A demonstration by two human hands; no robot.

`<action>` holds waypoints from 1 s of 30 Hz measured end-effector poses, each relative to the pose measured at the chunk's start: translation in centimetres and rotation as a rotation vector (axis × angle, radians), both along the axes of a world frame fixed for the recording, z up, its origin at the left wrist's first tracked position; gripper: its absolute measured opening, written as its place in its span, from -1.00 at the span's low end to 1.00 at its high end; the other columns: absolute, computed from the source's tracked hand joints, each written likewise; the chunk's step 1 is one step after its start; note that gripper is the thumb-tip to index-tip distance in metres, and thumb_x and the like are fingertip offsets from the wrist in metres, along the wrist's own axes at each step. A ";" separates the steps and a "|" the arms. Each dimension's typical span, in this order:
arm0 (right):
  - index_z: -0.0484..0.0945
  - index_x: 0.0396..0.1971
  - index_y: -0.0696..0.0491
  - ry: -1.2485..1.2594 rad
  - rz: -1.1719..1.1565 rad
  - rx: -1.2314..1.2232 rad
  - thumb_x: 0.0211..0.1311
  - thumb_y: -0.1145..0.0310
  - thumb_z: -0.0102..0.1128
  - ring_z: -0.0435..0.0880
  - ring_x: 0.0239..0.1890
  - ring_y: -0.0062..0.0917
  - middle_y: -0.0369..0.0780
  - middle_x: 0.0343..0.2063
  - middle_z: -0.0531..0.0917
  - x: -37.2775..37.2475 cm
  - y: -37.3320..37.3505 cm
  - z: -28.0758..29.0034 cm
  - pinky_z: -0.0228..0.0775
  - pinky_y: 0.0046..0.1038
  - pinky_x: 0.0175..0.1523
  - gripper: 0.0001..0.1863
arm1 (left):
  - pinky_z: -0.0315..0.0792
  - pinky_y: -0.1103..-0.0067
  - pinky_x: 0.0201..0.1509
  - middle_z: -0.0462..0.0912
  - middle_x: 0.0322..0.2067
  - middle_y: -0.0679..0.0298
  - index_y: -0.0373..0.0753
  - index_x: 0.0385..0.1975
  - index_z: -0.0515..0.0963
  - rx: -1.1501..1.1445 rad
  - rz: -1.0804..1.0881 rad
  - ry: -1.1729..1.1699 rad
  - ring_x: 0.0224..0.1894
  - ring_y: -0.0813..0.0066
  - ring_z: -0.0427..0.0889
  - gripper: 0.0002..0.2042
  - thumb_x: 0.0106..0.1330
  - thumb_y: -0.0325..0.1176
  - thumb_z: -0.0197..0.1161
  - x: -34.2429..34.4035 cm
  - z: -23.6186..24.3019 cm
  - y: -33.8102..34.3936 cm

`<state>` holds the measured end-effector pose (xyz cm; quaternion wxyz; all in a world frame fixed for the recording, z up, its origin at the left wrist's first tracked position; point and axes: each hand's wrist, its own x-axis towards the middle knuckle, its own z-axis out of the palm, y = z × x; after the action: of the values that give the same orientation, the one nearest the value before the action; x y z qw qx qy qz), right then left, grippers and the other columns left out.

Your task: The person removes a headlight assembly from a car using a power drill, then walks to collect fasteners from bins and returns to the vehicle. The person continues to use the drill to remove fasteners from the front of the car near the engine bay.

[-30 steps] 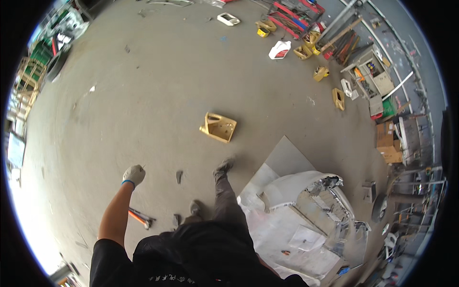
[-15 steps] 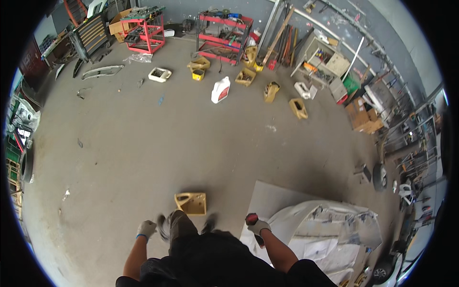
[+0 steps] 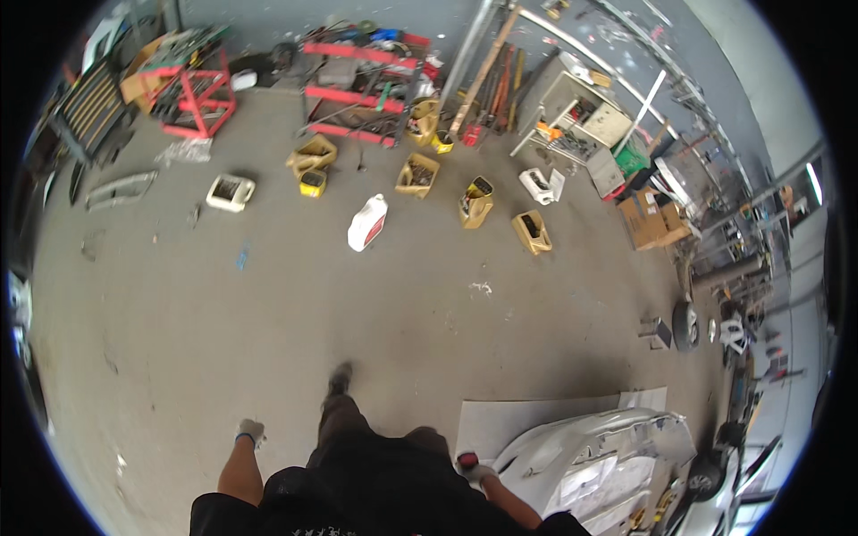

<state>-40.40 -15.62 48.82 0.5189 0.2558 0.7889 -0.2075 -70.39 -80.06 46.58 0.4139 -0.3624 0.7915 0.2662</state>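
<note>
My right hand [image 3: 483, 473], in a pale work glove, is closed around a tool with a red and black end [image 3: 466, 460]. The tool's kind does not show, and my hand and body hide the rest of it. It is beside the near left edge of a white car bumper [image 3: 545, 442], which lies on a grey sheet [image 3: 487, 424]. Over the bare floor on my left hangs my left hand [image 3: 251, 433], also gloved. Its fingers look curled in, with nothing visible in them. One dark shoe [image 3: 340, 379] is stretched forward on the floor.
Cut-open yellow jugs [image 3: 417, 174] and a white jug [image 3: 367, 223] stand ahead. Behind them are red tool carts [image 3: 357, 67] along the wall. At right are a cabinet [image 3: 572, 103], cardboard boxes [image 3: 652, 219], a small stool [image 3: 659, 334] and a tyre [image 3: 685, 327].
I have stepped forward, so the jugs and carts are nearer. The yellow jug by my feet has left the view. My right hand, still holding the tool, is lower in the picture.
</note>
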 end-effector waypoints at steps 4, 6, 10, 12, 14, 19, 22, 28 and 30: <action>0.63 0.01 -0.05 -0.210 -0.309 -0.027 0.09 -0.32 0.12 0.61 0.14 -0.25 -0.08 0.01 0.67 -2.3 -3.5 4.5 0.43 -0.25 0.18 -0.30 | 0.59 0.29 -0.30 0.72 -0.52 0.05 -0.31 -0.46 0.69 -0.017 -0.236 0.353 -0.41 0.21 0.74 -0.71 0.13 -0.21 0.14 -23.7 7.4 2.2; 0.63 -0.01 -0.03 -0.194 -0.402 -0.027 0.10 -0.32 0.11 0.61 0.13 -0.23 -0.06 0.00 0.67 -5.9 -3.6 5.2 0.44 -0.24 0.16 -0.30 | 0.56 0.33 -0.34 0.72 -0.53 0.06 -0.32 -0.40 0.66 -0.030 -0.353 0.511 -0.47 0.25 0.72 -0.69 0.19 -0.19 0.12 -34.6 10.4 6.9; 0.65 -0.05 0.01 -0.174 -0.511 -0.002 0.10 -0.32 0.10 0.61 0.11 -0.17 -0.02 -0.03 0.68 -12.8 -0.1 4.7 0.45 -0.22 0.13 -0.30 | 0.54 0.39 -0.41 0.68 -0.57 0.09 -0.29 -0.36 0.63 0.097 -0.407 0.618 -0.52 0.30 0.70 -0.73 0.24 -0.19 0.14 -47.2 19.2 25.6; 0.66 -0.07 0.03 -0.147 -0.519 -0.009 0.10 -0.32 0.09 0.61 0.10 -0.14 0.00 -0.04 0.68 -16.9 2.9 3.7 0.46 -0.21 0.12 -0.29 | 0.53 0.41 -0.42 0.69 -0.54 0.09 -0.29 -0.32 0.63 0.134 -0.472 0.672 -0.52 0.31 0.69 -0.73 0.28 -0.19 0.19 -49.8 18.7 32.4; 0.66 -0.10 0.05 -0.128 -0.509 -0.021 0.10 -0.32 0.09 0.61 0.10 -0.11 0.01 -0.06 0.68 -20.6 6.5 2.6 0.46 -0.20 0.10 -0.29 | 0.54 0.40 -0.37 0.70 -0.47 0.10 -0.30 -0.29 0.63 0.329 -0.414 0.604 -0.50 0.32 0.68 -0.73 0.29 -0.18 0.23 -49.1 15.5 36.5; 0.68 -0.15 0.10 0.053 -0.524 0.132 0.11 -0.32 0.08 0.61 0.08 -0.04 0.06 -0.09 0.69 -32.5 22.1 1.3 0.48 -0.17 0.07 -0.28 | 0.54 0.27 -0.14 0.73 -0.41 0.05 -0.26 -0.29 0.67 0.206 -1.008 0.230 -0.31 0.12 0.72 -0.66 0.22 -0.10 0.12 -47.2 15.7 49.9; 0.68 -0.15 0.07 0.150 -0.574 0.314 -0.10 -0.30 0.30 0.66 0.02 -0.10 0.04 -0.12 0.70 -44.0 33.3 6.2 0.51 -0.19 0.08 -0.27 | 0.55 0.31 -0.21 0.74 -0.42 0.07 -0.25 -0.29 0.67 0.158 -0.925 0.129 -0.36 0.14 0.71 -0.64 0.20 -0.10 0.10 -48.6 16.4 52.9; 0.63 -0.10 0.05 0.402 -0.757 0.446 -0.11 -0.08 0.38 0.68 -0.05 -0.06 0.05 -0.18 0.71 -57.5 48.1 15.3 0.54 -0.14 0.01 -0.38 | 0.53 0.40 -0.55 0.73 -0.48 0.18 -0.26 -0.26 0.64 0.167 -0.643 0.118 -0.58 0.37 0.62 -0.70 0.22 -0.16 0.15 -58.3 13.1 59.0; 0.68 -0.18 0.06 0.382 -0.713 0.436 -0.15 -0.10 0.42 0.70 -0.07 -0.08 0.05 -0.19 0.71 -59.9 50.6 13.9 0.55 -0.16 -0.03 -0.40 | 0.53 0.39 -0.54 0.73 -0.48 0.18 -0.26 -0.27 0.64 0.157 -0.598 0.078 -0.57 0.37 0.64 -0.71 0.23 -0.18 0.16 -61.1 12.9 62.5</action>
<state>-100.33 34.98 62.71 0.1946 0.5717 0.7582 -0.2459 -131.52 -17.56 59.44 0.4697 -0.0702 0.8554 0.2066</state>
